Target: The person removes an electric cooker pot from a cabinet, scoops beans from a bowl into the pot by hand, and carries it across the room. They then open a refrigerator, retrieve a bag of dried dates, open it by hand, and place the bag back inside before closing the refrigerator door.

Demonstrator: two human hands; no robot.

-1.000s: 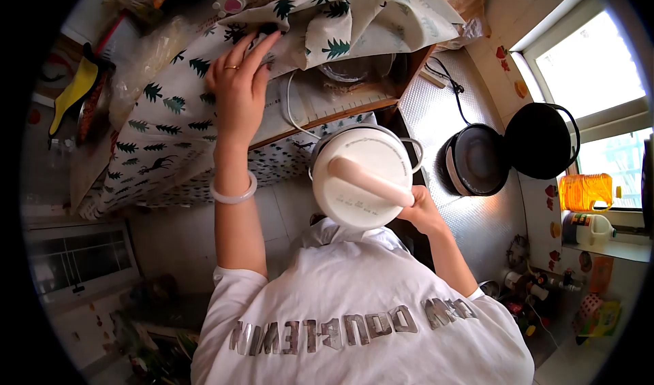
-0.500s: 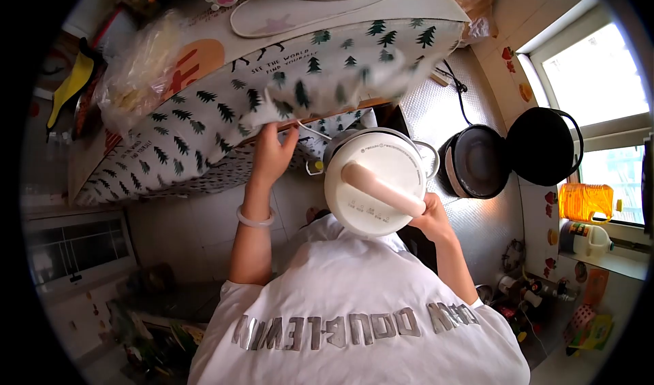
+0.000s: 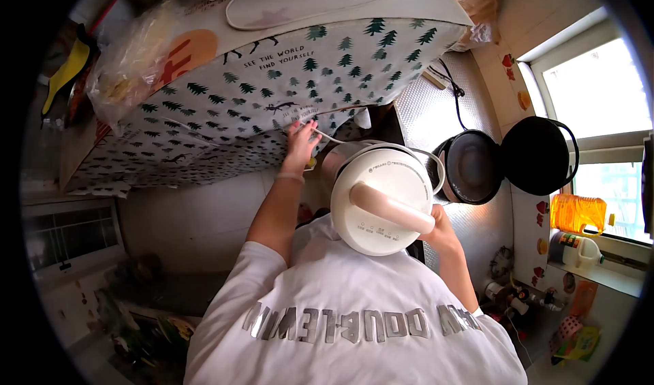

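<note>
Our right hand (image 3: 441,230) is closed round the end of a pale-pink bar handle (image 3: 387,206), which crosses the smooth, round white lid (image 3: 361,234) left of that grip. Farther forward, our left hand's (image 3: 300,145) half-curled fingers meet a white, tree-printed cloth (image 3: 238,123); whether they pinch anything, we cannot tell.

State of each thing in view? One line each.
White pot: pink handle held by the right hand; inside not visible
Left hand: at the printed cloth; grip unclear
Printed cloth: hanging down
Black pan: uncovered, lid open
Oil jug: capped
Clear plastic bag: crumpled
</note>
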